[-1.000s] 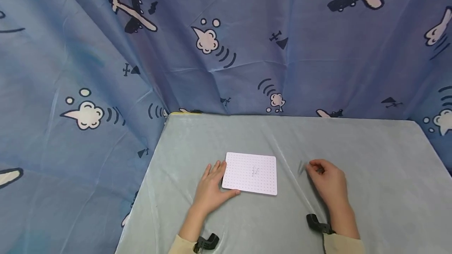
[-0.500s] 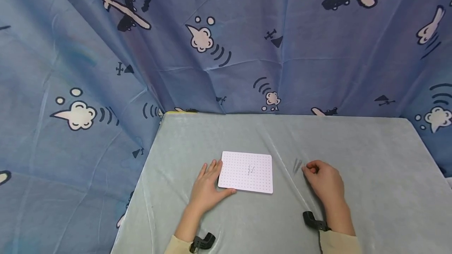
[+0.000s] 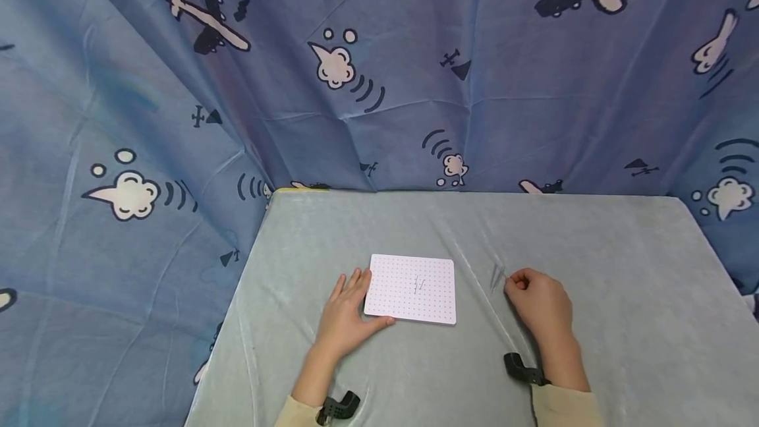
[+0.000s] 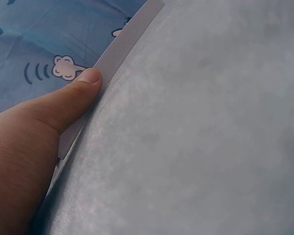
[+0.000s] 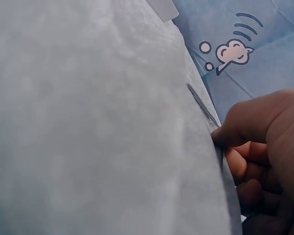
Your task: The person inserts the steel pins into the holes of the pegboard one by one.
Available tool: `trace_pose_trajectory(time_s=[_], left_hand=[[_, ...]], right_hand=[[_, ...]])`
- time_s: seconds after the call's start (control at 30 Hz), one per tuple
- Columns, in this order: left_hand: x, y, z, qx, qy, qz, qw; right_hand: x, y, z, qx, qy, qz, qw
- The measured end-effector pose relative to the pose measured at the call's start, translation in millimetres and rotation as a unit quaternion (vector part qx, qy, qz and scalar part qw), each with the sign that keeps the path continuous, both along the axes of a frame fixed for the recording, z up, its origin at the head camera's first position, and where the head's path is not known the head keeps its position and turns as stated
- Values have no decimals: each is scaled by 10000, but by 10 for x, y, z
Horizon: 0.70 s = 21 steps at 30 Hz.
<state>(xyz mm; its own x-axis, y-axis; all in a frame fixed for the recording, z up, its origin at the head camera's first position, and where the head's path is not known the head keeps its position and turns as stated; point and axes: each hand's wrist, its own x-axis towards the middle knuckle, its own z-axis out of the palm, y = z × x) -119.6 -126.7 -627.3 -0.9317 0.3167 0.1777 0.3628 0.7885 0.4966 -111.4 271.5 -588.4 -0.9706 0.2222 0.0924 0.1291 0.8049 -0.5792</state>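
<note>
A flat white board (image 3: 388, 305) with a grid of small holes lies on the table. A few thin metal pins (image 3: 419, 284) stand near its middle. My left hand (image 3: 344, 321) steadies the board with fingers spread along its left edge. In the left wrist view the thumb (image 4: 90, 77) presses its front edge. My right hand (image 3: 542, 302) is right of the board, its fingers curled. Thumb and index fingertips pinch the end of a thin metal pin at the table surface. More loose pins (image 3: 495, 277) lie just left of them, dark and thin in the right wrist view.
A pale grey-green cloth (image 3: 415, 223) with creases covers the table. Behind it and to the left hangs a blue curtain (image 3: 403, 84) with printed planes and clouds. Each wrist carries a black camera mount (image 3: 524, 371).
The head view has shifted, so everything appears slightly farther left. My right fingertips stay by the loose pins, where a thin pin now shows at their tips. My left hand keeps its place on the board.
</note>
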Motion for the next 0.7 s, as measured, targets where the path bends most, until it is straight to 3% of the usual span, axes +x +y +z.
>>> trace_pose_trajectory(time_s=[0.37,0.7], left_hand=[[2,-8,3,29,-89,-31,10000],[-9,-5,27,4,88,-99,9999]], right_hand=[[-8,11,22,-326,-99,-137,9993],[-29,-90,104,-1636,176,-412,9855]])
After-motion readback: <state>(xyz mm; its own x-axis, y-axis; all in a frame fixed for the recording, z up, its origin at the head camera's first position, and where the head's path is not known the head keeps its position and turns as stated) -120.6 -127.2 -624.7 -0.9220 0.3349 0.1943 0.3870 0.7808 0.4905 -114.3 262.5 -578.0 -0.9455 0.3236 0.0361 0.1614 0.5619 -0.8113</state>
